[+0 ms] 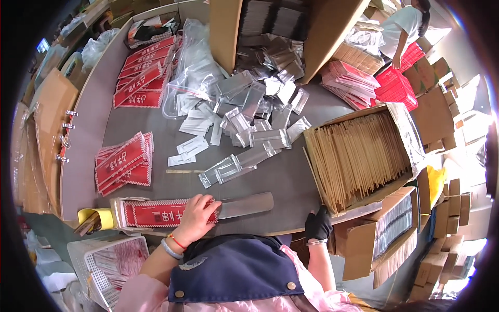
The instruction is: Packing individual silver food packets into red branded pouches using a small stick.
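Observation:
My left hand, with a red string and a pale bangle at the wrist, closes over the right end of a red paper sleeve with white lettering. The sleeve lies in a narrow cardboard tray at the table's near edge. A long translucent grey strip sticks out to the right past my fingers. My right hand, in a black glove, is at the table edge beside a carton of thin wooden sticks. Its fingers are mostly hidden, and whether it holds anything does not show.
Red sleeves lie stacked at left, with more behind. Silvery packets spread from a tall open carton. A single stick lies mid-table. A yellow holder sits at the left corner. Another person is at far right.

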